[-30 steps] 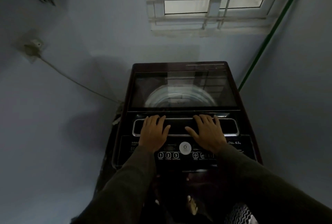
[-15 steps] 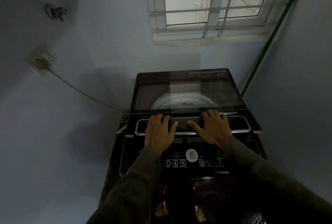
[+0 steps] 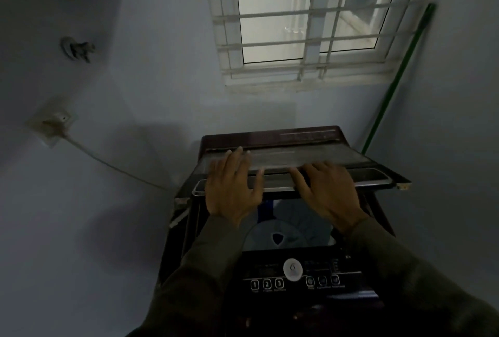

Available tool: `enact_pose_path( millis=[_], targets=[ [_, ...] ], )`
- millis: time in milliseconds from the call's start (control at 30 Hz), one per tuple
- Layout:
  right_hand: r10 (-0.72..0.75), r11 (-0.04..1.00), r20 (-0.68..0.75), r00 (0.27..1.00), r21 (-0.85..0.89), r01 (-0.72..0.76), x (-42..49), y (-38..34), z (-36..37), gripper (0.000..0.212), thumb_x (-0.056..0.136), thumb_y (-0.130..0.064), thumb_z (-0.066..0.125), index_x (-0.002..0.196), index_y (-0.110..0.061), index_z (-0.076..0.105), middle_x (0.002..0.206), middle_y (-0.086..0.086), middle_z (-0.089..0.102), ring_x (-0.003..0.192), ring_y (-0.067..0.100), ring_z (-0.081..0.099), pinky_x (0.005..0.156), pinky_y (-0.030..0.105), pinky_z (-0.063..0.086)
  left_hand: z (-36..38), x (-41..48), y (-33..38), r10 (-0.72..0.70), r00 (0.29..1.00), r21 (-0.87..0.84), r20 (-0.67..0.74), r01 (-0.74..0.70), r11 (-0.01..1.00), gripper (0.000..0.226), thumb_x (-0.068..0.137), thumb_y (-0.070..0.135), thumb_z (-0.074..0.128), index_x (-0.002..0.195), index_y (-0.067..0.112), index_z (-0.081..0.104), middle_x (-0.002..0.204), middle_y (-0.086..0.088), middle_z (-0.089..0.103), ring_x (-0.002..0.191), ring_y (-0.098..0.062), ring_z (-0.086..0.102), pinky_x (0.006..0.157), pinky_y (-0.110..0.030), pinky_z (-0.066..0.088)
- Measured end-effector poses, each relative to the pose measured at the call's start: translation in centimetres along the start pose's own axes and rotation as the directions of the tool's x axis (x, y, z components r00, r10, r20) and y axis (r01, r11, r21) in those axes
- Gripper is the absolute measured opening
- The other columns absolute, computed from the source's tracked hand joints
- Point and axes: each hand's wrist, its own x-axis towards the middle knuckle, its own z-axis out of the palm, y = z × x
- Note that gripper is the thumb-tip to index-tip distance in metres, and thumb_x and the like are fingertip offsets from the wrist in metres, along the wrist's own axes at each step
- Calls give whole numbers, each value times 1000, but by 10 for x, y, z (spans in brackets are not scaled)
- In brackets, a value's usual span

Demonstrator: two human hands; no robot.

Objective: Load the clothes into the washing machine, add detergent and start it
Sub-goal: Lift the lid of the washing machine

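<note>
A dark top-loading washing machine (image 3: 270,293) stands against the wall below a window. Its glass lid (image 3: 310,157) is raised partway, folding back. My left hand (image 3: 232,188) and my right hand (image 3: 326,190) both grip the lid's front handle edge, fingers over the top. Under the lid the pale drum (image 3: 291,228) shows, with a dark emblem at its centre. The control panel (image 3: 293,274) with a round white button and numbered keys lies nearest me. No clothes or detergent are visible.
A barred window (image 3: 305,17) sits above the machine. A green pole (image 3: 391,85) leans in the right corner. On the left wall are a tap (image 3: 77,49) and a socket (image 3: 52,123) with a cord running to the machine.
Both hands have lifted the lid from flat and shut to partly raised, uncovering the drum. The view has tilted up.
</note>
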Motion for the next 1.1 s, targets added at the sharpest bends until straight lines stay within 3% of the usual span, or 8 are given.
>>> enact_pose_path(
  millis=[100,167,267,367,500,767,933,1100],
  targets=[
    [-43,998,-157,987,-42,37,-10,-8,-2,48,102,-51,28,108,-24,67,118,0,67,114,20,57,102,40,36,-7,25,-1,-27,1000,11,3,27,1000,59,96,55,34,131,16,61,138,-6,57,129,-28,51,109,-52,37],
    [-8,999,-169,986,-46,0,-11,-11,-3,51,102,-52,28,130,-21,57,144,5,51,136,23,43,114,48,26,-11,40,-1,-12,999,4,-30,13,1000,58,96,54,35,129,14,62,135,-7,58,125,-29,53,109,-52,38],
    [10,998,-165,986,-64,-21,-6,-14,-7,62,100,-56,27,149,-19,38,160,8,26,149,24,20,120,51,12,-16,57,-1,0,998,6,-57,0,1000,57,94,52,38,128,13,62,134,-8,59,125,-29,53,110,-49,38],
    [-12,997,-188,982,-72,-2,1,-16,-10,67,99,-57,30,154,-18,27,164,10,13,152,25,8,121,54,8,-20,73,-1,-21,998,-11,-52,20,1000,58,92,52,37,129,14,60,136,-8,58,127,-28,52,111,-49,36],
    [-73,997,-231,970,-5,74,6,-17,-7,64,99,-52,34,154,-20,25,164,8,10,152,31,3,121,56,7,-23,101,-2,-29,997,-31,-77,27,999,57,92,52,38,128,15,61,136,-7,59,126,-26,54,109,-44,35],
    [-134,991,-265,955,-31,131,55,-9,-8,67,99,-47,43,155,-18,20,164,11,5,151,35,-1,121,55,10,-15,153,-9,83,957,-38,-279,-98,994,45,98,42,45,120,9,68,128,-9,65,115,-27,61,100,-46,47],
    [-125,992,-254,959,-41,118,95,-7,-15,69,100,-52,37,157,-21,13,165,9,-2,151,31,-7,121,54,7,-9,149,-2,153,967,70,-203,-142,987,58,99,49,34,141,12,51,148,-10,47,137,-30,42,114,-55,27],
    [-97,995,-230,968,-22,94,143,-6,-18,72,99,-59,34,157,-24,9,165,7,-3,151,29,-11,121,55,6,5,150,-11,62,996,146,-63,-53,988,69,98,57,29,154,16,24,162,-10,18,150,-31,13,118,-57,14]
  ],
)
